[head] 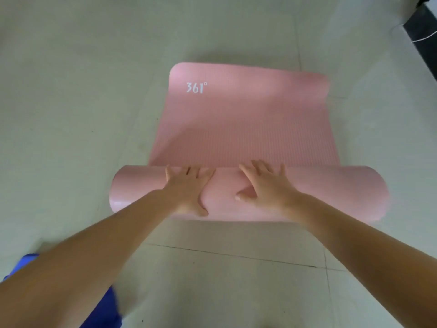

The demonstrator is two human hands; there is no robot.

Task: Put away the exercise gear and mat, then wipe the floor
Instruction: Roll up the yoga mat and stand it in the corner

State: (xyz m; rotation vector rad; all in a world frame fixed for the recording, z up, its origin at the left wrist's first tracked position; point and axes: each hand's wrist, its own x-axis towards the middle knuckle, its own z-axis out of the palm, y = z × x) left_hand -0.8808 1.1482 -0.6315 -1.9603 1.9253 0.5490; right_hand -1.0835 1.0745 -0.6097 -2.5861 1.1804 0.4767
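The pink mat (241,119) lies at the centre of the frame on the pale tiled floor (71,102), its near end wound into a thick roll and its rounded far edge bearing white "361°" lettering toward the upper left. The left hand (189,188) and right hand (264,183) press flat on the roll with straight, spread fingers, grasping nothing. Bare floor surrounds the mat; a dark object (423,34) with a white cord sits at the upper right, and blue fabric (104,311) at the lower left.
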